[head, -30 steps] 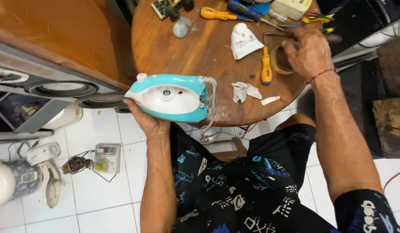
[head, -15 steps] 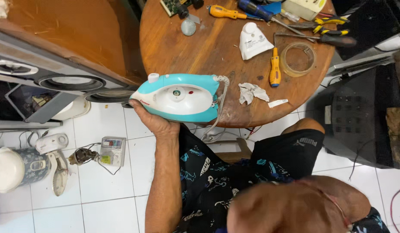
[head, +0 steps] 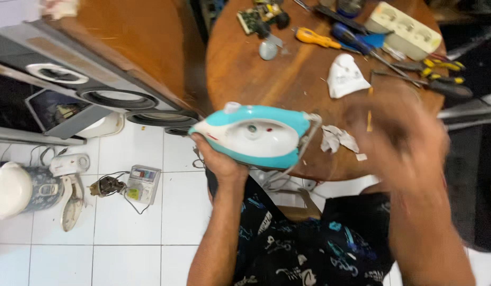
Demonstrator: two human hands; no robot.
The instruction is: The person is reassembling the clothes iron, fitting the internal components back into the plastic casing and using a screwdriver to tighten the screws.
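Cradling from below, left hand (head: 219, 161) is clamping a turquoise-and-white plastic clothes iron (head: 256, 135), long axis sideways; blurred right hand (head: 399, 132) is hovering right of it, grip state unreadable.

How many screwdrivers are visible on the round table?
2 for sure: a yellow-handled screwdriver near the table's far edge, and a blue-handled screwdriver just right of it. The blurred right hand may hide another; the yellow-and-black tools look like pliers.
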